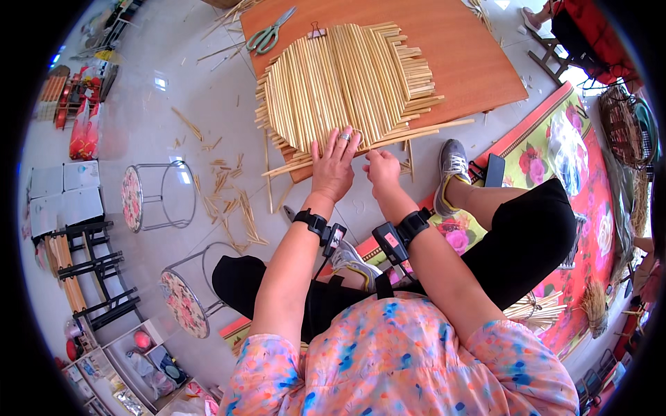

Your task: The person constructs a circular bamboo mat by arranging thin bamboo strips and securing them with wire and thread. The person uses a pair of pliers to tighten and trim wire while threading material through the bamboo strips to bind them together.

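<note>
Most of the straw mat [347, 83] looks woven: a broad rounded panel lying on the wooden worktop [472, 62], its edges ragged and untrimmed, so finishing seems left. One left hand [335, 168] lies flat on the near edge, fingers spread; one right hand [381, 168] pinches a single straw [416, 134]. One pair of scissors [269, 33], two stools.

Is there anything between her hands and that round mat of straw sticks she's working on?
Nothing visible. The left hand lies flat on the straw mat at its near edge, and the right hand pinches a loose straw beside it.
</note>
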A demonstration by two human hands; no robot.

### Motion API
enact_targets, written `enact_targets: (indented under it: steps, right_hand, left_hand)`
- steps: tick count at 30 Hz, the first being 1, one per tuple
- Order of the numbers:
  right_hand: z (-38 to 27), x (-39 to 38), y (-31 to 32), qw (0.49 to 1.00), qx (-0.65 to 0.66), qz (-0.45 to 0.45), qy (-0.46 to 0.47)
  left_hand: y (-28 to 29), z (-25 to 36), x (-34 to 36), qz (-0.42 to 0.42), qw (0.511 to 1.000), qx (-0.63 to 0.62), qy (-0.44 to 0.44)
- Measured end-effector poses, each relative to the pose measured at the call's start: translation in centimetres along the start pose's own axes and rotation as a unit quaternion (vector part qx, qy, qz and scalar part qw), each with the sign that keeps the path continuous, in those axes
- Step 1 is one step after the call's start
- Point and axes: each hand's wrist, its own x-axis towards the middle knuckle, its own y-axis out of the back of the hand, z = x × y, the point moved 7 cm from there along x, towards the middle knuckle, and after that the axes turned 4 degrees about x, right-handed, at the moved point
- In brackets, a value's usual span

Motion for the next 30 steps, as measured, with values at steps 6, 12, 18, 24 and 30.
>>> enact_targets:
  steps: [6,12,18,24,30]
  right_hand:
    - [-0.3,-0.7,-0.3,0.99,0.114,-0.07,-0.039]
    - [-0.1,-0.6,0.8,0.998,0.031,-0.046,-0.035]
    - [-1.0,-1.0,0.8,0.998,0.046,-0.032,-0.002]
    - [-0.7,-1.1,0.0,0.993,0.101,-0.04,-0.048]
    - [-0.4,-0.4,0.9,0.992,0.077,-0.079,-0.055]
  left_hand:
    - [-0.3,0.3,0.4,0.013,0.999,0.039,-0.014]
    - [-0.2,0.3,0.3,-0.012,1.0,0.009,0.002]
    - [-0.2,0.2,0.3,-0.021,1.0,0.001,0.003]
    - [-0.3,0.2,0.3,-0.004,1.0,0.014,-0.001]
    - [-0.2,0.3,0.3,0.007,1.0,0.021,-0.006]
